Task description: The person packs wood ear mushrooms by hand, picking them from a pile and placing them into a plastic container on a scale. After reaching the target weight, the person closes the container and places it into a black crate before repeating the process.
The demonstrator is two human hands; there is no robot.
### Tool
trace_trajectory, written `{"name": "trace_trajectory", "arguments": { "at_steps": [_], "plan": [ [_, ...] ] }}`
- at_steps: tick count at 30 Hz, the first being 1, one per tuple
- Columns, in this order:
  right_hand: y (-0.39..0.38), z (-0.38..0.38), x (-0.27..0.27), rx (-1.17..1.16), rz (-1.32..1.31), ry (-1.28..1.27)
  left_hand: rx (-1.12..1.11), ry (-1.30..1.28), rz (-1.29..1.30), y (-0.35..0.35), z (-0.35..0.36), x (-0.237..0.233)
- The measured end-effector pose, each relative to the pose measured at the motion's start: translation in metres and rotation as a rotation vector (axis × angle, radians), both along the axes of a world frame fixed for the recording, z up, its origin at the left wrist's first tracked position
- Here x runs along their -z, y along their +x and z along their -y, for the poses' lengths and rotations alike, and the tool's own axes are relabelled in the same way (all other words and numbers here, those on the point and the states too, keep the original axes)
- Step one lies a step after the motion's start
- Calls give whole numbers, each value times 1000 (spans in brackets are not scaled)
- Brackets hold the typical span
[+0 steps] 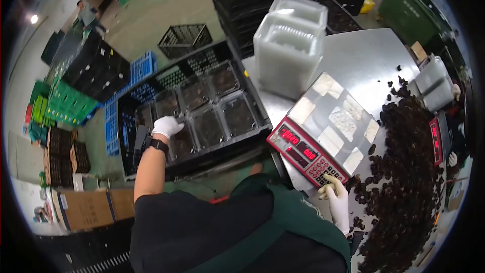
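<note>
My left hand (168,127), in a white glove, reaches into a large black plastic crate (194,159). Its fingers are curled at the edge of a clear plastic box (181,144) with dark contents; the fingertips are partly hidden. Several similar boxes (206,125) sit side by side in the crate. My right hand (334,193), also gloved, is at the keypad of a red digital scale (309,156). Its fingers are loosely bent and apart, with nothing held. The scale's pan (337,121) bears whitish patches and no box.
Nested clear plastic boxes (290,53) stand behind the scale on the metal table (361,53). Dark, crinkled pieces (404,172) are heaped at right, beside a second red scale (436,141) and another person's gloved hand (452,159). An open black crate (185,40) stands on the floor.
</note>
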State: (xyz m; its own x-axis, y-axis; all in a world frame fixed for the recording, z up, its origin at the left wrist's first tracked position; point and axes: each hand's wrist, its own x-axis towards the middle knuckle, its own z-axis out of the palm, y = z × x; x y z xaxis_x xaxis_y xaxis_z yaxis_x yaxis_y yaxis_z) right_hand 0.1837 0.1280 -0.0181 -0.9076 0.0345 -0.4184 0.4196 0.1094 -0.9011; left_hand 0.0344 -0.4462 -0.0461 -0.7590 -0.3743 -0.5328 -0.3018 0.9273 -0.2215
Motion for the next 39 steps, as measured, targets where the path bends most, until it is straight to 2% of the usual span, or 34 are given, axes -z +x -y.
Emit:
{"name": "trace_trajectory", "arguments": {
  "at_steps": [1, 2, 3, 4, 5, 6, 7, 8, 9, 10, 12, 13, 15, 18, 22, 25, 26, 28, 29, 30, 31, 35, 36, 37, 38, 39],
  "plan": [
    [4, -2, -1, 16, -7, 21, 33, 42, -193, -20, -41, -38],
    [6, -3, -3, 12, -18, 36, 167, 263, -454, -37, -71, -64],
    [11, -6, 0, 32, -19, 20, 176, 570, -747, -54, -108, -86],
    [15, -10, 8, 33, -21, -3, 438, 664, -1194, -76, -138, -89],
    [19, -14, 14, 31, -20, -4, 635, 600, -1286, -86, -170, -125],
    [23, -16, 19, 32, -11, 0, 862, 680, -1359, -91, -196, -157],
    [25, -16, 22, 3, -14, -5, 994, 584, -1424, -109, -213, -155],
    [28, -19, 24, -9, -16, -1, 1045, 525, -1286, -111, -234, -169],
    [32, -23, 26, -6, -12, 10, 1056, 519, -1255, -120, -246, -154],
    [35, -26, 27, 8, -2, -20, 1059, 522, -1066, -137, -250, -136],
    [42, -29, 35, 41, 22, -84, 937, 334, -874, -150, -265, -141],
    [46, -32, 46, 90, 58, -171, 923, 417, -872, -159, -266, -141],
    [52, -40, 57, 91, 47, -103, 888, 578, -866, -171, -263, -142],
    [57, -52, 69, 73, 13, -30, 818, 639, -865, -172, -263, -150],
    [59, -49, 61, 95, 17, -24, 984, 454, -1116, -173, -265, -155],
    [60, -49, 63, 120, 15, -62, 933, 476, -993, -168, -268, -171],
    [58, -47, 63, 87, 6, -104, 1001, 586, -1172, -159, -273, -178],
    [61, -46, 56, 104, 23, -171, 967, 694, -1291, -147, -288, -184],
    [64, -43, 53, 86, -30, -116, 954, 816, -1371, -121, -305, -198],
    [67, -41, 49, 85, -70, -61, 1003, 780, -1496, -108, -323, -194],
    [68, -35, 38, 124, -49, -156, 1092, 879, -1511, -96, -338, -190],
    [74, -30, 44, 104, -99, 18, 1300, 808, -1265, -33, -398, -140],
    [81, -34, 72, 62, -229, 260, 1309, 759, -1152, -22, -407, -125],
    [84, -33, 71, 80, -286, 323, 1325, 783, -1098, -19, -415, -105],
    [88, -31, 54, 132, -138, 206, 1337, 739, -1010, -17, -421, -87],
    [95, -33, 56, 188, -191, 254, 1327, 715, -913, -16, -427, -67]
  ]
}}
